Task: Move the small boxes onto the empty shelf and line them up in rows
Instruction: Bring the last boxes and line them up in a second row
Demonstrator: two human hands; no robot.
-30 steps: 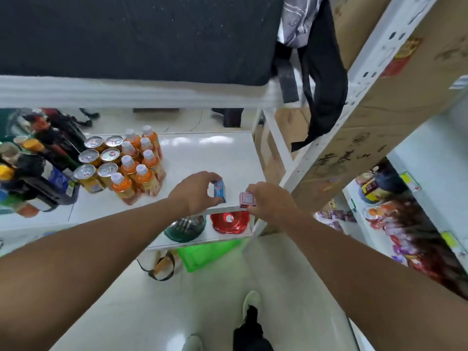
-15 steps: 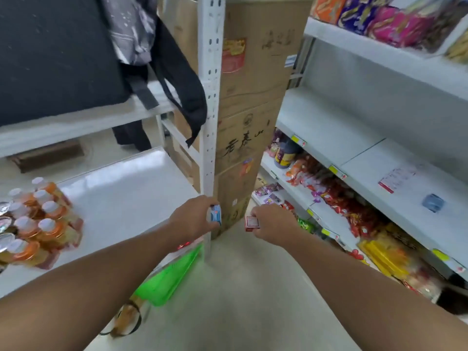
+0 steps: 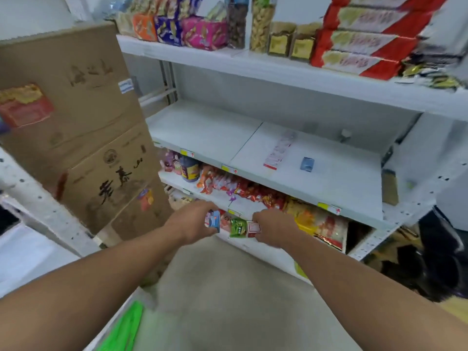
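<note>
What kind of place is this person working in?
Most likely a small grocery shop or its stockroom: white shelves packed with snack packets, yellow price tags along the shelf edges, and stacked cardboard cartons beside them.

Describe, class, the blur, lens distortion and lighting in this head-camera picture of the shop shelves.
Head view: motion blur smears the cardboard boxes and packets at the edges; the wide lens bends the shelf lines outward; lighting is even and soft, without hard shadows or glare; the left hand and right hand stay fairly sharp.
</note>
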